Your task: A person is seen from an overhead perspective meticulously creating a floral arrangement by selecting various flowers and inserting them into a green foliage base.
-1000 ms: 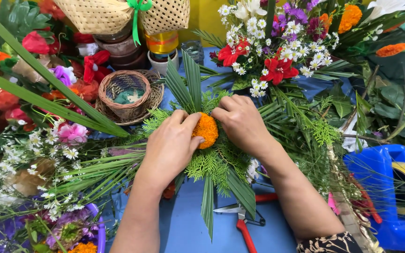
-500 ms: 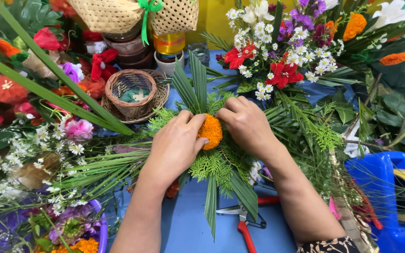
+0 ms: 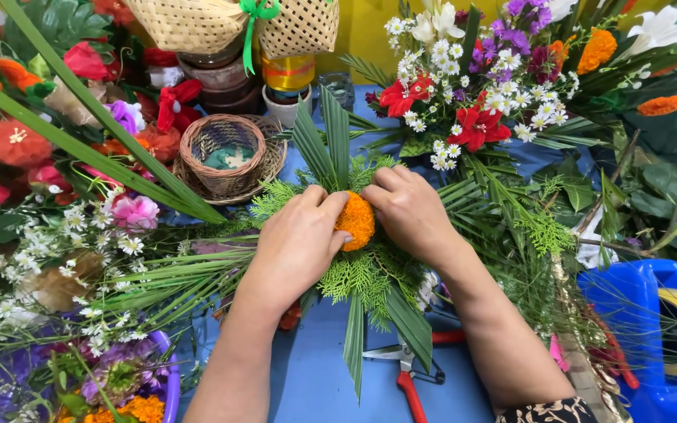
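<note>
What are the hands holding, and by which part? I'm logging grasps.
Both the left hand and right hand pinch the round orange marigold flower by its opposite sides.

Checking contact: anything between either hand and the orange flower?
Nothing visible. The left hand and right hand both touch the orange flower directly, pressing it from each side onto the green leaf arrangement. No leaf or stem lies between fingers and bloom.

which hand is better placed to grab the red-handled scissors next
Probably the right hand. The scissors lie on the blue table just beside the right forearm, below the greenery. The left hand sits farther away across the orange flower. Both hands now press on that flower.
</note>
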